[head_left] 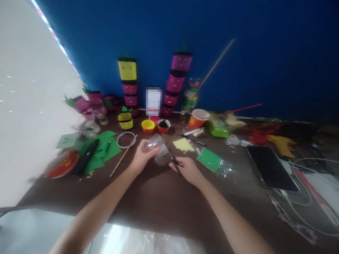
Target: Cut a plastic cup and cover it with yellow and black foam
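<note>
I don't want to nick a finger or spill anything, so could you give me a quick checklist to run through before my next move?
1. Left hand has hold of the clear plastic: ok.
2. Right hand grips the dark tool: ok.
3. Hands apart from each other: ok.
4. Tip of the tool away from the left fingers: cannot tell, too blurred.
5. Yellow-filled cup and black-filled cup upright: ok.
6. Desk around the right hand free of loose pieces: not ok, yellow paper and green card lie near it.
</note>
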Demonstrator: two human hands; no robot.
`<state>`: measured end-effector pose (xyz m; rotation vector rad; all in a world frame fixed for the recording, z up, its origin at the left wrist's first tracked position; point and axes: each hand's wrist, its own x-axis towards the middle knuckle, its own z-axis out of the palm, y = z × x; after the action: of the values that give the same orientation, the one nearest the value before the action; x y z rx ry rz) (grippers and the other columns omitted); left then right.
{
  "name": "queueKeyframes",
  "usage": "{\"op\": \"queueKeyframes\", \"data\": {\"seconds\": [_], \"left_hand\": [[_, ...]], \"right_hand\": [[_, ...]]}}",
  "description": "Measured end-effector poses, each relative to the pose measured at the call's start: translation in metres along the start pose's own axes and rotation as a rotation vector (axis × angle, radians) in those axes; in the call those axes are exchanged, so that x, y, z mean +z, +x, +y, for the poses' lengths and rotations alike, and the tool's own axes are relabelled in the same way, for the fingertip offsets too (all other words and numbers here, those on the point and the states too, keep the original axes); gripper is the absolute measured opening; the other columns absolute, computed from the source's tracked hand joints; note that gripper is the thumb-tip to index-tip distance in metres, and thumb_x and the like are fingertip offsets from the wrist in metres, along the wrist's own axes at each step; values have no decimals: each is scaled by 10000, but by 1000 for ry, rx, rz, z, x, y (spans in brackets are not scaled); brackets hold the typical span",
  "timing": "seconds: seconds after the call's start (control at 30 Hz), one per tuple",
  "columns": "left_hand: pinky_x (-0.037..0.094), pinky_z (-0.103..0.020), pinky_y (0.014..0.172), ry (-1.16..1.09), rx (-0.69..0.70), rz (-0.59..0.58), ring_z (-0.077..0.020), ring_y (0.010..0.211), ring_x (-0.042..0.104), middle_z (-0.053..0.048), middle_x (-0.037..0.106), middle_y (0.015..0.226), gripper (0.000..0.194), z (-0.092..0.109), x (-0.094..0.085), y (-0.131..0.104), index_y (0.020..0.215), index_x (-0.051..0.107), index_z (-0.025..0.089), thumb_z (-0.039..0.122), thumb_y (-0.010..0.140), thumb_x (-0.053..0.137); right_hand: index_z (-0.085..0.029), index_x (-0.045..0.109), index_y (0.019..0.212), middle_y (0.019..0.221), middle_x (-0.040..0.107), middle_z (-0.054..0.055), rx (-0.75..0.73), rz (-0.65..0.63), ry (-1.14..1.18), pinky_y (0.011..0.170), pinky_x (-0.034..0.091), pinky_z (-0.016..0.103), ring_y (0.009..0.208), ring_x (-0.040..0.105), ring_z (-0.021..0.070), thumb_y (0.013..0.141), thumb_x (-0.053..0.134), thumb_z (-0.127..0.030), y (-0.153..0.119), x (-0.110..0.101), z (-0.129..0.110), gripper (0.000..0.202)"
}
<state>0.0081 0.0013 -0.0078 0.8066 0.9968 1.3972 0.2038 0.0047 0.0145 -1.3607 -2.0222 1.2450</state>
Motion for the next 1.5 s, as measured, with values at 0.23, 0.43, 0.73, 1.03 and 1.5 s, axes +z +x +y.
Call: {"op": "queueKeyframes", "data": {"seconds": [0.23, 0.43, 0.73, 1.03, 1.5], "left_hand": [[480, -326, 835, 12, 17, 16, -182, 911, 647, -45, 677, 937, 406, 1, 2, -1, 854, 472, 181, 268, 609, 784], [484, -296, 767, 52, 0, 20, -154, 797, 651, -33, 686, 858, 399, 6, 6, -3, 798, 458, 177, 286, 597, 784], [491, -331, 793, 128, -27, 13, -185, 850, 656, -51, 688, 902, 400, 7, 4, -3, 794, 456, 177, 275, 592, 787], [487, -319, 783, 95, -19, 33, -178, 827, 662, -35, 687, 865, 423, 6, 2, -1, 771, 435, 185, 261, 567, 798], [478, -370, 888, 139, 57, -17, -193, 914, 656, -46, 675, 940, 433, 5, 0, 2, 846, 470, 187, 207, 566, 798]], "right_hand": [[-194, 359, 515, 465, 347, -53, 63, -95, 177, 469, 233, 223, 465, 322, 75, 721, 519, -598, 1, 0, -3, 481], [-198, 352, 515, 449, 382, -51, 69, -126, 274, 464, 236, 221, 449, 321, 68, 707, 526, -632, 1, 0, -5, 506], [-190, 355, 520, 471, 324, -65, 43, -103, 230, 458, 206, 216, 475, 307, 67, 727, 547, -574, 1, 2, 2, 477], [-174, 416, 530, 502, 317, -55, 21, -60, 54, 457, 228, 216, 494, 305, 74, 721, 549, -554, 0, -1, -1, 445], [-194, 330, 483, 435, 378, -52, 79, -145, 232, 464, 233, 223, 442, 340, 67, 742, 532, -540, 0, -5, -3, 477]]}}
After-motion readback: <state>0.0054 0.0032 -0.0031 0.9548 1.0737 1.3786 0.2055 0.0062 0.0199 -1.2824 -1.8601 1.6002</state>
